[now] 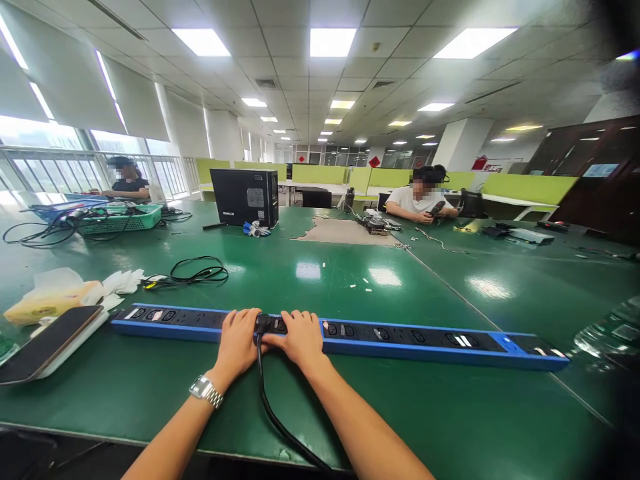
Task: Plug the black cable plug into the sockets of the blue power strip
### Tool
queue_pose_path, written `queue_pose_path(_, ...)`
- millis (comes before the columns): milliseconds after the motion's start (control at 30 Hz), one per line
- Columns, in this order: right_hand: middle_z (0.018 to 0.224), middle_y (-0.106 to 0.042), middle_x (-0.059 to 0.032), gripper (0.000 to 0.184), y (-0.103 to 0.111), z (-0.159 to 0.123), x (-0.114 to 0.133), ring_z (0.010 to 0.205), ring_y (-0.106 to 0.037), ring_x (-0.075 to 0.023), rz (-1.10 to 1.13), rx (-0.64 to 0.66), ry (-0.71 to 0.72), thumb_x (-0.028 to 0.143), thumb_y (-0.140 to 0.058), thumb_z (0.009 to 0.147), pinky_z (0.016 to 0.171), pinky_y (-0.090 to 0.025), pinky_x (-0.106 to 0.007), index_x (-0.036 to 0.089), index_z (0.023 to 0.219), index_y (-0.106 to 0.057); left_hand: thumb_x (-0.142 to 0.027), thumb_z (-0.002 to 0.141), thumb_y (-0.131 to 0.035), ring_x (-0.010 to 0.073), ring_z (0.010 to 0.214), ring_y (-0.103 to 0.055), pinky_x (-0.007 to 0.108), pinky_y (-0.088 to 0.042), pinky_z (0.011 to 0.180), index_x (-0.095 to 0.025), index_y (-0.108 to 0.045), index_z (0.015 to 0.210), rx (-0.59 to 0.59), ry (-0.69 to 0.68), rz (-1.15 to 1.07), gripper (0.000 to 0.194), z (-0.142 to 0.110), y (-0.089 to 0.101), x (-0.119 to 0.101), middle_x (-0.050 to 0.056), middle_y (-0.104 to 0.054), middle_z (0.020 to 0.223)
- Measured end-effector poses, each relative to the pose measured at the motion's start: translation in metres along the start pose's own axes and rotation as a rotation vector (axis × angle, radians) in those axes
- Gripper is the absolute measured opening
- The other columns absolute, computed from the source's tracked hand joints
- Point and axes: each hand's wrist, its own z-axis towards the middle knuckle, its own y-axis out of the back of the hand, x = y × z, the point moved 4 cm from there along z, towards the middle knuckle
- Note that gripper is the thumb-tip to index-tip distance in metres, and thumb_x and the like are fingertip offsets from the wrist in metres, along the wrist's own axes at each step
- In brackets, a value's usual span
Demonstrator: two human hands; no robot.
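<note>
A long blue and black power strip (400, 337) lies across the green table (325, 273) in front of me. A black plug (262, 323) sits in one of its sockets, and its black cable (280, 420) runs back toward me over the table edge. My left hand (239, 343), with a metal watch on the wrist, rests on the strip just left of the plug, fingers curled over it. My right hand (300, 339) rests on the strip just right of the plug, thumb against the plug.
A phone (45, 343) and a tissue pack (47, 300) lie at the left, a coiled black cable (193, 272) behind them. Farther back stand a black computer case (245, 197) and a green basket (120, 217). Two other people sit at the far side.
</note>
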Motion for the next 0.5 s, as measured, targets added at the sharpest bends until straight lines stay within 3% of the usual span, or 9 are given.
queue_pose_path(133,0.112,-0.067,-0.0115,0.076,0.000,-0.005,0.008,0.104,-0.057,-0.0291,0.007,0.011,-0.008,0.079,-0.045,0.074,0.092,-0.036,-0.043,0.023,0.123,-0.060,-0.025,0.069,-0.068,0.0304,0.116,-0.055,0.051,-0.027,0.108,-0.022,-0.048,0.120,0.009,0.028,-0.033,0.055,-0.007,0.010,0.002,0.011,-0.064,0.118)
queue_pose_path(367,0.114,-0.066,-0.0127,0.070,-0.001,-0.010,0.011,0.107,-0.057,-0.0291,-0.014,-0.036,0.020,0.072,-0.050,0.078,0.096,-0.036,-0.045,0.021,0.125,-0.059,-0.023,0.070,-0.067,0.0306,0.121,-0.052,0.051,-0.028,0.110,-0.021,-0.043,0.132,0.014,0.003,-0.045,0.066,-0.009,0.009,-0.002,0.013,-0.061,0.127)
queue_pose_path(433,0.114,-0.066,-0.0128,0.068,-0.002,-0.010,0.011,0.108,-0.058,-0.0294,-0.020,-0.053,0.023,0.071,-0.052,0.079,0.096,-0.036,-0.045,0.021,0.125,-0.059,-0.027,0.075,-0.064,0.0302,0.126,-0.049,0.050,-0.029,0.110,-0.020,-0.038,0.138,-0.019,-0.028,-0.018,0.068,-0.015,0.026,0.013,0.012,-0.057,0.132)
queue_pose_path(500,0.115,-0.066,-0.0126,0.066,-0.004,-0.010,0.010,0.108,-0.058,-0.0298,-0.026,-0.068,0.022,0.070,-0.053,0.079,0.097,-0.037,-0.045,0.022,0.124,-0.060,-0.031,0.082,-0.058,0.0305,0.130,-0.045,0.050,-0.031,0.109,-0.021,-0.036,0.140,-0.154,0.045,0.070,0.063,-0.030,0.060,0.049,0.013,-0.055,0.135)
